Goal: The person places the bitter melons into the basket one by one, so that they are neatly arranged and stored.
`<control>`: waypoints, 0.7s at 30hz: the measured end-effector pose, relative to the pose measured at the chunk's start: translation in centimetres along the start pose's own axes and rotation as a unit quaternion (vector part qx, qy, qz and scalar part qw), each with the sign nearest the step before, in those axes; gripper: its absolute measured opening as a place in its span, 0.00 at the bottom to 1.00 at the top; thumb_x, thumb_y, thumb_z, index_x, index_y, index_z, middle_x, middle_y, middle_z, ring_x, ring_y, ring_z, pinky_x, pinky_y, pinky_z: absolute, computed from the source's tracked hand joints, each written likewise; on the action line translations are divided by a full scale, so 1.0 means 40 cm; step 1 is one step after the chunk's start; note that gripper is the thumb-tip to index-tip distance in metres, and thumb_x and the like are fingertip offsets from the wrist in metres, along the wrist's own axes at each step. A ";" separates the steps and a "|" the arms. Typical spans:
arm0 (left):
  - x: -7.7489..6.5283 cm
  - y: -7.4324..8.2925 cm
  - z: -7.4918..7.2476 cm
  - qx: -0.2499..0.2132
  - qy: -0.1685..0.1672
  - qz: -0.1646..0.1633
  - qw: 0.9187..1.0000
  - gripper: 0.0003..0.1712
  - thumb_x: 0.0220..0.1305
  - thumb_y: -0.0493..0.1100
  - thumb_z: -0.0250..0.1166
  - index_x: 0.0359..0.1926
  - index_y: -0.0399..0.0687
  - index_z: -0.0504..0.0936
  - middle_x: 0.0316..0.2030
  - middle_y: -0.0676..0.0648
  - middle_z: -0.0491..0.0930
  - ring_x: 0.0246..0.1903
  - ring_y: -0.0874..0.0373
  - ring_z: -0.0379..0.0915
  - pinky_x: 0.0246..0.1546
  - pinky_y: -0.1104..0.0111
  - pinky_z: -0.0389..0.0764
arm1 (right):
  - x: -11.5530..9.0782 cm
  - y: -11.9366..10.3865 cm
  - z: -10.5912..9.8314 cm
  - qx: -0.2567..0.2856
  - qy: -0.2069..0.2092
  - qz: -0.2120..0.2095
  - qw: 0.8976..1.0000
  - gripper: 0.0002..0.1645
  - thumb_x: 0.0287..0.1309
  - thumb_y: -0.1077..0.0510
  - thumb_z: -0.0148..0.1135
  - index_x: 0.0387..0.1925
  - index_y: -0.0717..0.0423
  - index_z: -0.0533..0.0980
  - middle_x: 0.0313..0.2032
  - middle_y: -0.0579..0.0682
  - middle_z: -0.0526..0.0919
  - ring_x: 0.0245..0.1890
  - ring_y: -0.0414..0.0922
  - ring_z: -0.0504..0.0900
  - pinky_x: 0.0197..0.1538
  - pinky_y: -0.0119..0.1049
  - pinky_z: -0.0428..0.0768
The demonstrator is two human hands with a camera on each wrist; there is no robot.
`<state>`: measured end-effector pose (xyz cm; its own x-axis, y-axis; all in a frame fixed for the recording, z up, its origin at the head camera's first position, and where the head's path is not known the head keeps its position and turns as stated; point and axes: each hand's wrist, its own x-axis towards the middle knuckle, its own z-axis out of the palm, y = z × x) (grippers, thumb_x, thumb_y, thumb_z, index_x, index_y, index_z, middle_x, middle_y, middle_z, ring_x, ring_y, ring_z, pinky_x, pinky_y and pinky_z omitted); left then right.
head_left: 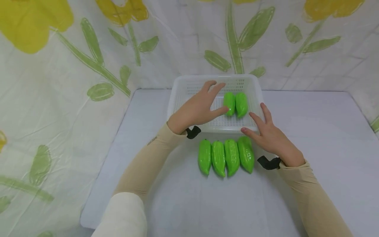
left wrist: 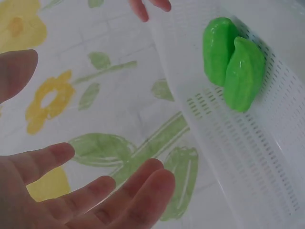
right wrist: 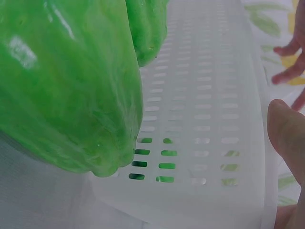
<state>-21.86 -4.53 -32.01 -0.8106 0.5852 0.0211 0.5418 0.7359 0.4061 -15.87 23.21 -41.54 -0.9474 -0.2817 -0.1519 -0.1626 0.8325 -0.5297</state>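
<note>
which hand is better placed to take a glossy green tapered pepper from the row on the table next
Probably the right hand: it is empty and nearest the row's rightmost glossy green tapered pepper. The left hand, also empty, is over the white perforated plastic basket, farther from that pepper.

Glossy peppers, smooth semi-glossy plastic basket, matt cloth sleeves, smooth matt tabletop

the basket is white, full of little holes. two green peppers lie side by side in the basket. four long peppers, shiny and green, lie in a row just outside it, thin tips pointing away.
</note>
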 end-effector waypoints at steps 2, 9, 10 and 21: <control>-0.032 0.003 -0.001 0.002 0.015 0.005 1.000 0.48 0.74 0.65 0.60 0.84 0.54 0.51 0.80 0.39 0.49 0.54 0.47 0.82 0.54 0.58 0.85 | 0.002 0.002 0.002 -0.002 -0.001 0.001 1.000 0.55 0.74 0.28 0.48 0.83 0.57 0.46 0.81 0.55 0.16 0.65 0.78 0.69 0.59 0.74 0.74; -0.120 -0.009 0.015 -0.002 0.031 -0.001 1.000 0.47 0.73 0.63 0.62 0.83 0.53 0.53 0.80 0.40 0.50 0.53 0.47 0.80 0.50 0.59 0.85 | 0.005 0.007 0.006 -0.005 0.001 0.001 1.000 0.55 0.74 0.27 0.48 0.83 0.57 0.47 0.81 0.55 0.16 0.65 0.78 0.70 0.58 0.74 0.75; -0.130 -0.012 0.021 -0.006 0.033 -0.002 0.999 0.47 0.73 0.64 0.62 0.83 0.54 0.54 0.80 0.40 0.50 0.51 0.47 0.80 0.48 0.60 0.85 | 0.005 0.006 0.006 -0.005 0.002 0.001 1.000 0.54 0.74 0.28 0.48 0.83 0.57 0.47 0.81 0.55 0.16 0.65 0.78 0.70 0.57 0.74 0.75; -0.237 -0.030 0.105 -0.018 0.083 0.016 0.996 0.40 0.72 0.58 0.65 0.77 0.49 0.66 0.78 0.42 0.53 0.52 0.48 0.79 0.36 0.63 0.85 | 0.004 0.005 0.003 -0.006 0.001 0.000 1.000 0.54 0.74 0.28 0.47 0.83 0.56 0.47 0.81 0.54 0.16 0.63 0.78 0.72 0.56 0.73 0.76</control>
<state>-13.90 -9.52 -36.54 -0.8206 0.5412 0.1836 0.5614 0.7033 0.4361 -16.03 23.28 -41.75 -0.9481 -0.2801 -0.1503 -0.1650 0.8379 -0.5203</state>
